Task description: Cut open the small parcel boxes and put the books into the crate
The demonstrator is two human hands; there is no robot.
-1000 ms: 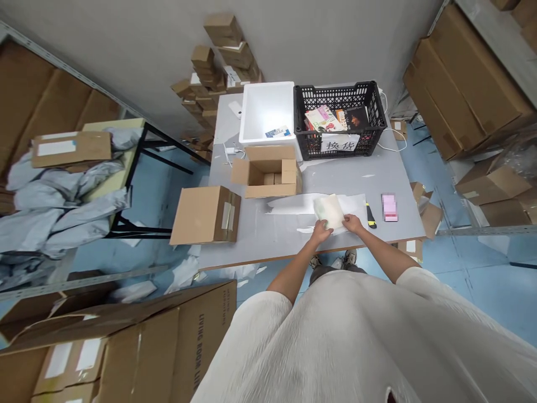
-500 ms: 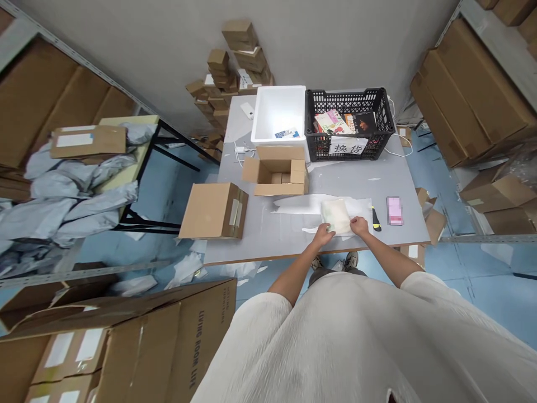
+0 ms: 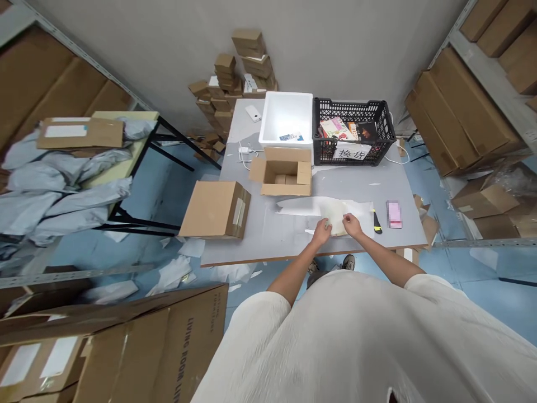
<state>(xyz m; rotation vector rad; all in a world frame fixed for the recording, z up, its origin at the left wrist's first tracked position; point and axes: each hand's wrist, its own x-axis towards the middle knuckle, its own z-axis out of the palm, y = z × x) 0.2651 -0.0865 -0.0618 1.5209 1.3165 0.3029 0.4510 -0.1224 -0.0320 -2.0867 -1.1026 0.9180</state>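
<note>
A pale, cream-coloured flat packet, perhaps a book [image 3: 334, 211], lies near the front edge of the table on white paper sheeting. My left hand [image 3: 321, 232] grips its left lower edge, thumb on top. Over its right side is my right hand [image 3: 351, 225], fingers pinched together; whatever may be between them is too small to make out. A black and yellow cutter [image 3: 377, 222] rests right of the sheeting, and a pink, blurred rectangular thing [image 3: 394, 214] lies farther right.
An open carton [image 3: 286, 187] and a closed carton [image 3: 212, 210] stand left on the grey table [image 3: 272, 240]. Behind are a white bin [image 3: 287, 143] and a black crate [image 3: 323, 157] holding books. Shelves and stacked cartons [image 3: 461, 112] flank the table.
My right hand has moved a little left, from the packet's right corner onto its right part, fingers pinched. My left hand keeps its hold. The camera view has shifted slightly.
</note>
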